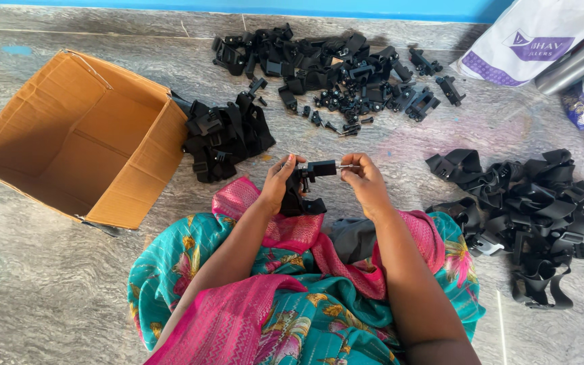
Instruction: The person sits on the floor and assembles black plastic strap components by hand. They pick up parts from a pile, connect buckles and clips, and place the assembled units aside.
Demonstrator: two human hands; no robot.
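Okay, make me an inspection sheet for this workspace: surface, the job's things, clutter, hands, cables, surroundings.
Surface: grey stone floor.
Job's things: black plastic bracket with a strap, held by both hands.
Clutter: open cardboard box, empty; clip pile; small strap pile; large strap pile.
Hands: left hand grips the strap end; right hand pinches a small metal pin.
Cables: nothing seen.
Surroundings: white bag, blue wall base.

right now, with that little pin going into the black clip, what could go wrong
1. The thin metal pin is pinched only at the right hand's fingertips; it might slip and vanish into the cloth on the lap.
2. The left hand holds the black clip with its strap dangling, so the strap could snag.
3. Loose screws on the floor could scatter if bumped.
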